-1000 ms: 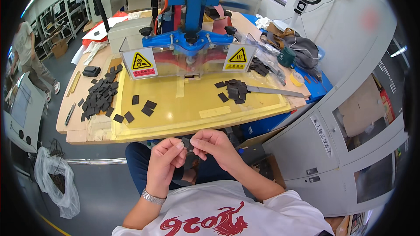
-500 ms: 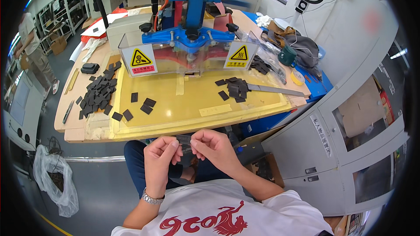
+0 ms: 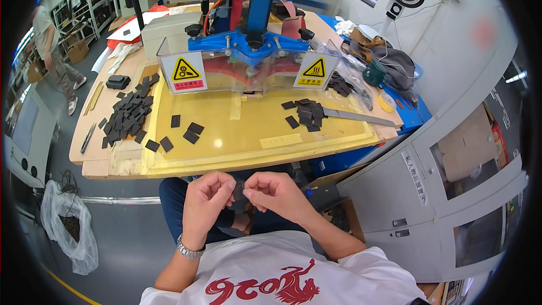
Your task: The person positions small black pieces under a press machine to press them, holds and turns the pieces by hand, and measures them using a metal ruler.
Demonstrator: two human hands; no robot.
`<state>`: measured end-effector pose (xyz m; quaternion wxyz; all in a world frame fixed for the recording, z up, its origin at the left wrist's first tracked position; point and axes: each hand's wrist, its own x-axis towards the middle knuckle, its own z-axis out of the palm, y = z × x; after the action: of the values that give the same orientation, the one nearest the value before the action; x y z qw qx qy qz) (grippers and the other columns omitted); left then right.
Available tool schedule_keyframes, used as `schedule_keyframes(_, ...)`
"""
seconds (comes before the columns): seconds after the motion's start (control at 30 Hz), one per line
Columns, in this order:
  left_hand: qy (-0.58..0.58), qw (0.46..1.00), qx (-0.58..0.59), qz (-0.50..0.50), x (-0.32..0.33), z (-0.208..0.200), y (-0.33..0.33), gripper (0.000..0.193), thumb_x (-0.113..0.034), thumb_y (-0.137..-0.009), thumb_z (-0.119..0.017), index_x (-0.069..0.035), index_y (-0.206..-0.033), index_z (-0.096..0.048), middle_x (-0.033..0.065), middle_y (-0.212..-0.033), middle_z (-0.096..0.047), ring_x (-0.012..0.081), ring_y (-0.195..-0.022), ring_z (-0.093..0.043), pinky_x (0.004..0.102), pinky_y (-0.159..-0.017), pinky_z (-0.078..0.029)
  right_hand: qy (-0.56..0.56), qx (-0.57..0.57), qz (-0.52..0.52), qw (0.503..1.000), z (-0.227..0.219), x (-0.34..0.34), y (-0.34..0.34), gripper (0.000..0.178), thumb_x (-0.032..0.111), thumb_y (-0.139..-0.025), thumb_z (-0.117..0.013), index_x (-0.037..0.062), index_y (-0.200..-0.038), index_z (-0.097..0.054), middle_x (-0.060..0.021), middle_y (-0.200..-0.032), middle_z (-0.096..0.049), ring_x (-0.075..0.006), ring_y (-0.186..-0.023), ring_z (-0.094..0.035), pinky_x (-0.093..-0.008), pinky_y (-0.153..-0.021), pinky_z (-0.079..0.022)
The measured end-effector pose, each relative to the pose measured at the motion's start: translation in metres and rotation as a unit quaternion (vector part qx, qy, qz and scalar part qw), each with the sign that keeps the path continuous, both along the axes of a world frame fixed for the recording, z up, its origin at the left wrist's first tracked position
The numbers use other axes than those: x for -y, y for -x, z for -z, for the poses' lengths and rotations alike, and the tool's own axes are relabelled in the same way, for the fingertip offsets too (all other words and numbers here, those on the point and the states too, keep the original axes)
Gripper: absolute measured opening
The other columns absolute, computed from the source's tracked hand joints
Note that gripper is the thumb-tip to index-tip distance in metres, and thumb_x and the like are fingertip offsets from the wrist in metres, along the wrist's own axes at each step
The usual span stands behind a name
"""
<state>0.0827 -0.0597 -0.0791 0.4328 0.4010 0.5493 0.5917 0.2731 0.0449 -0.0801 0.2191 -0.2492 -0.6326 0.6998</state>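
Close to the table's front edge, my left hand (image 3: 209, 199) and my right hand (image 3: 275, 195) face each other in front of my body. Between their fingertips is a small dark rectangular piece (image 3: 239, 188); the thumbs and fingers of both hands are closed on its ends. Fingers partly cover it, so its details do not show. Similar flat black pieces lie on the table: a large heap (image 3: 125, 116) at the left, a smaller heap (image 3: 307, 114) at the right, and several loose ones (image 3: 193, 132) on the yellow board (image 3: 237, 147).
A blue press (image 3: 251, 45) with a clear guard and warning signs stands over the board. A long metal strip (image 3: 364, 117) lies beside the right heap. Pen (image 3: 88, 138), black case (image 3: 118, 82) and tape roll (image 3: 387, 101) rest on the table. Grey cabinets (image 3: 389, 203) stand right; another person (image 3: 53, 51) is far left.
The piece between my fingers has turned and shows less of its dark face. My left hand has shifted slightly, and the view has moved a little. The pieces on the table have stayed put.
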Motion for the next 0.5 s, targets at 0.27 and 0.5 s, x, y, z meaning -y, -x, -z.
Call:
schedule_keyframes(0.27,-0.027,0.998,0.057,-0.026,0.0,0.005,-0.01,0.013,-0.01,-0.108,-0.068,0.002,-0.106,-0.073,0.0024,-0.087,-0.075,0.0061,-0.074,-0.067,0.0218,-0.067,-0.054,0.015,-0.039,0.06,0.997,0.009,0.005,0.004,0.011,0.011,-0.107,-0.071,0.0015,-0.102,-0.068,0.0038,-0.083,-0.065,-0.002,-0.07,-0.057,-0.0209,-0.061,-0.045)
schedule_keyframes(0.5,-0.009,1.0,0.001,-0.006,0.007,0.006,-0.005,0.01,-0.008,-0.108,-0.068,0.002,-0.106,-0.071,0.0032,-0.089,-0.076,0.0068,-0.078,-0.07,0.023,-0.07,-0.057,-0.017,-0.041,0.063,0.997,0.008,0.015,0.007,0.008,0.006,-0.106,-0.071,0.0001,-0.111,-0.07,-0.0001,-0.09,-0.067,-0.0047,-0.077,-0.064,-0.0211,-0.067,-0.051)
